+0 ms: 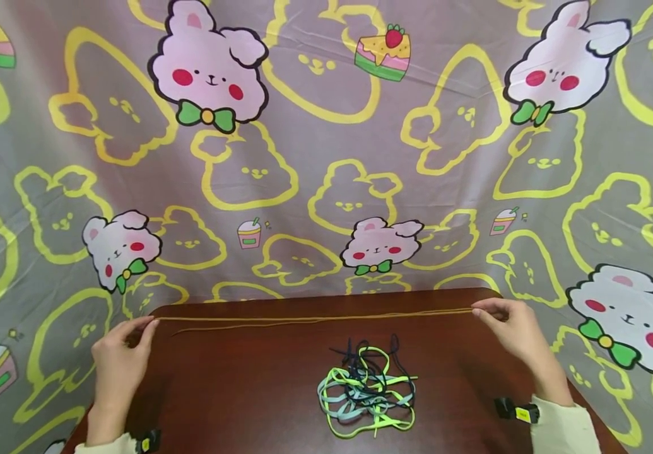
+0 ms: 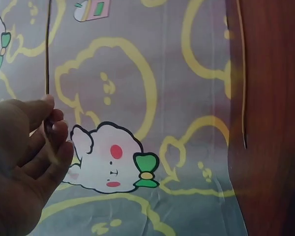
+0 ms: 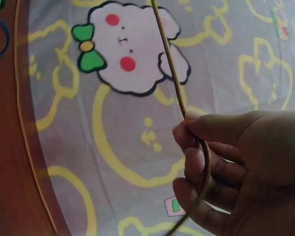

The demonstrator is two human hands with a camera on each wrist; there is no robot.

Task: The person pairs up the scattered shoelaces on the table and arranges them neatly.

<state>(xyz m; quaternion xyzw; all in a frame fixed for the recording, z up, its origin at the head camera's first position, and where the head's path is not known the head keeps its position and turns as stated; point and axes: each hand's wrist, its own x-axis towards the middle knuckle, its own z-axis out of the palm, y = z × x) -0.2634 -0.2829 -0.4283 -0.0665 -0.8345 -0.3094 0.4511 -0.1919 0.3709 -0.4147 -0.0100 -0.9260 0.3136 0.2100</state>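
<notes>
- Seen from above, a long golden-brown cord stretched almost straight from side to side, over the far part of a dark reddish-brown worktop
- At one end, the left hand, with thumb and fingers clamped together on the cord, near the far left corner of the worktop
- At the other end, the right hand, pinching the cord between thumb and fingertip, with the remaining fingers loosely curled and a slack length trailing across them in the right wrist view
- Held wide apart and at nearly the same level, probably to keep the cord taut
- Gripped by the fingertips only, perhaps for light, precise control of something so thin
- Alongside, a second strand of the same colour, looser, close against the first towards the right and ending in a free tip near the left hand; cannot tell if the same cord doubled back or a separate one
- Nearer the viewer and right of centre, a tangle of laces in lime green, pale blue and near-black, touched by neither hand and lying apart from the cord, possibly to avoid snagging
- At each wrist, by a pale sleeve, a small black device, likely a camera facing the fingers
- Behind, a greyish cloth printed with cartoon rabbits, cakes and drinks, presumably as a backdrop
</notes>
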